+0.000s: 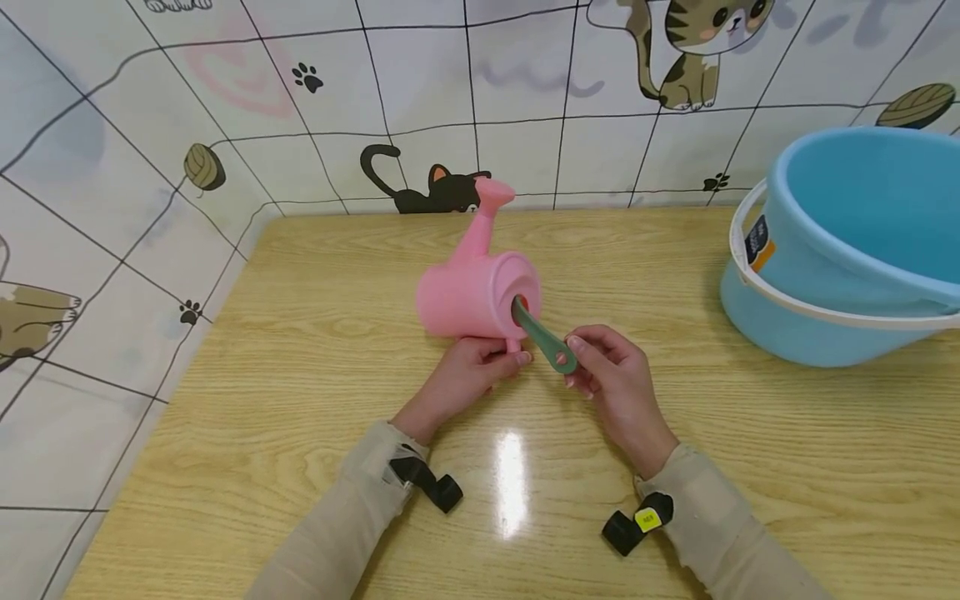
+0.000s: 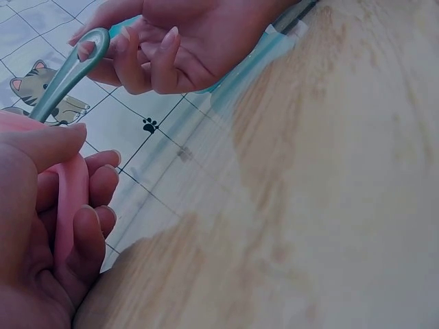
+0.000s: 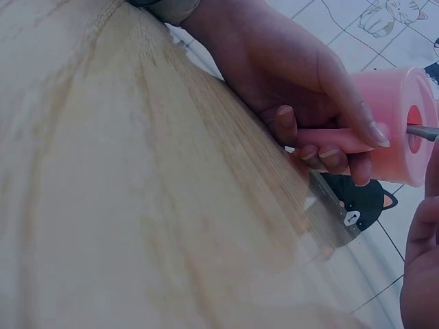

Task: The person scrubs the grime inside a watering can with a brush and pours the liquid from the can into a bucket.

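Note:
A pink watering can [image 1: 461, 302] lies tipped over above the table, its spout pointing away and its round opening facing me. My left hand [image 1: 471, 371] grips the can's handle; in the right wrist view the fingers curl round that pink handle [image 3: 333, 140]. Out of the opening sticks a green handle [image 1: 545, 340] with a hole at its end. My right hand [image 1: 618, 379] pinches this end between thumb and fingers, as the left wrist view also shows. The other end of the green-handled tool is hidden inside the can, so I cannot tell its kind.
Light blue buckets [image 1: 817, 333], one set in the other, stand at the right with a white carrying handle [image 1: 825, 315]. The wooden table [image 1: 300, 350] meets a tiled wall [image 1: 525, 162] with cat pictures at the back and left.

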